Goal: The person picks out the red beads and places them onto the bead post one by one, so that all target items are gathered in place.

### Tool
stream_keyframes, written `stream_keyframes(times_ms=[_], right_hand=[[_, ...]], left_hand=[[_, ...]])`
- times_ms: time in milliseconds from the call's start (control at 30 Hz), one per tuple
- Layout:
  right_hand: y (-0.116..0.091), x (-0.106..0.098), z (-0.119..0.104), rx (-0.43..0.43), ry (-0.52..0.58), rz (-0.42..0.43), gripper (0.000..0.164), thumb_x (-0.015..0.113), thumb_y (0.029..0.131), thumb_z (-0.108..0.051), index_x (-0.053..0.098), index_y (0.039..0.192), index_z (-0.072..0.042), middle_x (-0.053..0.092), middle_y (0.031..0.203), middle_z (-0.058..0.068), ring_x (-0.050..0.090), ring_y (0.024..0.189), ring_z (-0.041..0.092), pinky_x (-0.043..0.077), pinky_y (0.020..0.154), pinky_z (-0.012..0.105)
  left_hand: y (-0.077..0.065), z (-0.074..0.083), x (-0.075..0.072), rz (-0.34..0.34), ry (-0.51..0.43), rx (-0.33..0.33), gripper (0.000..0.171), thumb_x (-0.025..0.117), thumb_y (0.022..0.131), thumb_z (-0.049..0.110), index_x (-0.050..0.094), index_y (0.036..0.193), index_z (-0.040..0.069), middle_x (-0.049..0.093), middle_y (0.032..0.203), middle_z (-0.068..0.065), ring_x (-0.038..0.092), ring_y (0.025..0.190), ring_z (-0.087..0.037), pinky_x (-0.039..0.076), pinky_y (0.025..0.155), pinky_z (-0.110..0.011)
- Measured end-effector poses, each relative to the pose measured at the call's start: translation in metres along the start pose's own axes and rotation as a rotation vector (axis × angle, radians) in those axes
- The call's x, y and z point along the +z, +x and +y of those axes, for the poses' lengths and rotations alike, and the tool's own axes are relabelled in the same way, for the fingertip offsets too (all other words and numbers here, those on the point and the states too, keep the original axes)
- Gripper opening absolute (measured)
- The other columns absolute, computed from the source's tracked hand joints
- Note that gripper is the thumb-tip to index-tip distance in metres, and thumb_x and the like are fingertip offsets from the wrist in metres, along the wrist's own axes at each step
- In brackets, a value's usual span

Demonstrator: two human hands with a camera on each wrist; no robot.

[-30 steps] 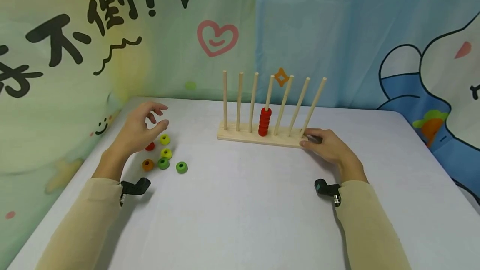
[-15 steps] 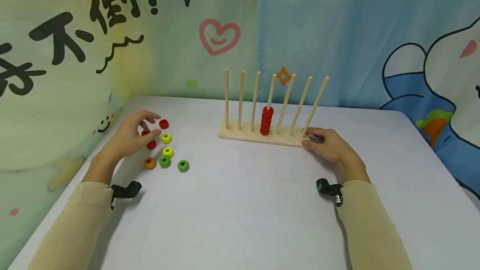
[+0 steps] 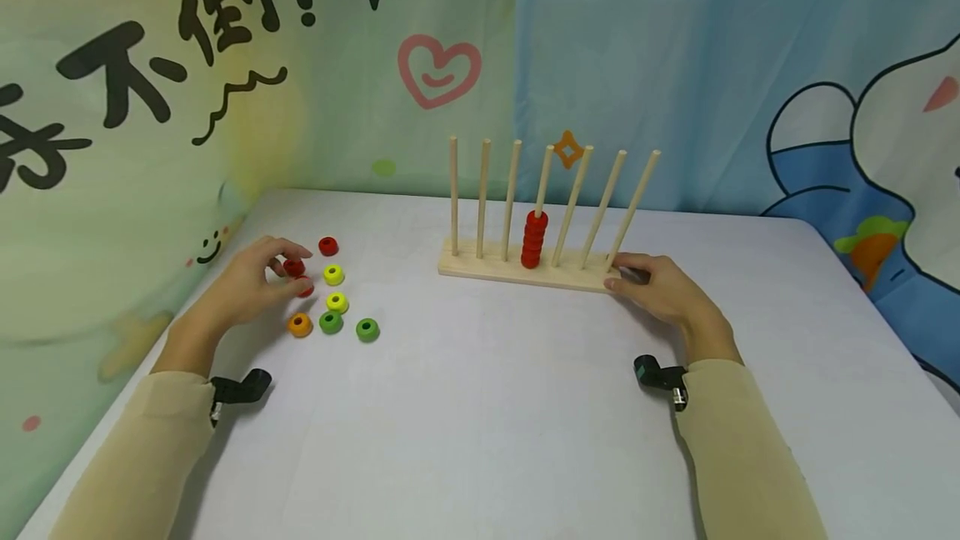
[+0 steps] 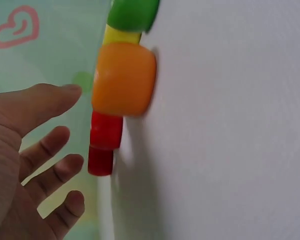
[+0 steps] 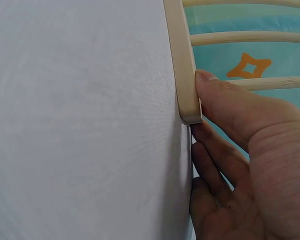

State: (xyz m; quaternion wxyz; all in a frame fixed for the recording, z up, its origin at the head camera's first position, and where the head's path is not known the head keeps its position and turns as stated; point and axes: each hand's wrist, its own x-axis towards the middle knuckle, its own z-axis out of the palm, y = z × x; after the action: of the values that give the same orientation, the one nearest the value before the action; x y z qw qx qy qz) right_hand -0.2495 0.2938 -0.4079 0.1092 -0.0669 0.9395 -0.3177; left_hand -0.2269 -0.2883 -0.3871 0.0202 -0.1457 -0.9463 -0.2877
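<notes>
My left hand (image 3: 243,282) hovers at the left of the table, thumb and fingers spread beside two red beads (image 3: 293,267). In the left wrist view, a gap shows between the fingers and the orange bead (image 4: 124,79). A third red bead (image 3: 327,246) lies farther back. Two yellow beads (image 3: 333,275) and two green beads (image 3: 367,329) are scattered to the right of this hand. My right hand (image 3: 663,294) pinches the right end of a wooden peg stand (image 5: 182,65). A stack of red beads (image 3: 534,240) sits on its middle peg.
The other upright pegs (image 3: 453,194) of the stand carry nothing. A white cloth (image 3: 480,407) covers the table. Behind it hangs a printed curtain (image 3: 637,65) right at the back edge.
My left hand has moved down and slightly left, toward the red beads. Red beads it covered before have come into view. The right hand keeps its grip on the peg stand.
</notes>
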Motion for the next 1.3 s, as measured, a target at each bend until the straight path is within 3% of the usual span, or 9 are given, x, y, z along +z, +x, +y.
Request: stream_keyframes(times_ms=[500, 733, 1300], right_hand=[[0.000, 0.000, -0.001, -0.026, -0.013, 0.008, 0.067, 0.064, 0.094, -0.044, 0.047, 0.145, -0.004, 0.035, 0.153, 0.024, 0.026, 0.142, 0.046, 0.020, 0.112, 0.061], [-0.001, -0.001, -0.001, 0.010, 0.002, -0.004, 0.069, 0.064, 0.094, -0.046, 0.045, 0.147, -0.006, 0.032, 0.155, 0.023, 0.021, 0.144, 0.046, 0.018, 0.113, 0.062], [-0.001, 0.001, -0.001, -0.014, 0.014, 0.011, 0.066, 0.065, 0.094, -0.042, 0.047, 0.146, -0.005, 0.036, 0.153, 0.023, 0.024, 0.143, 0.045, 0.019, 0.112, 0.062]], left_hand=[[-0.003, -0.010, -0.001, -0.152, 0.022, -0.136, 0.041, 0.075, 0.088, 0.025, 0.061, 0.125, 0.015, 0.062, 0.117, -0.005, 0.051, 0.102, -0.026, 0.046, 0.076, -0.037], [-0.004, -0.013, -0.001, -0.161, 0.029, -0.122, 0.037, 0.075, 0.087, 0.021, 0.062, 0.121, 0.016, 0.062, 0.117, -0.005, 0.054, 0.100, -0.026, 0.047, 0.075, -0.036], [0.001, -0.012, 0.004, -0.169, 0.063, -0.104, 0.033, 0.076, 0.087, 0.024, 0.061, 0.116, 0.016, 0.063, 0.106, -0.004, 0.056, 0.092, -0.024, 0.046, 0.073, -0.035]])
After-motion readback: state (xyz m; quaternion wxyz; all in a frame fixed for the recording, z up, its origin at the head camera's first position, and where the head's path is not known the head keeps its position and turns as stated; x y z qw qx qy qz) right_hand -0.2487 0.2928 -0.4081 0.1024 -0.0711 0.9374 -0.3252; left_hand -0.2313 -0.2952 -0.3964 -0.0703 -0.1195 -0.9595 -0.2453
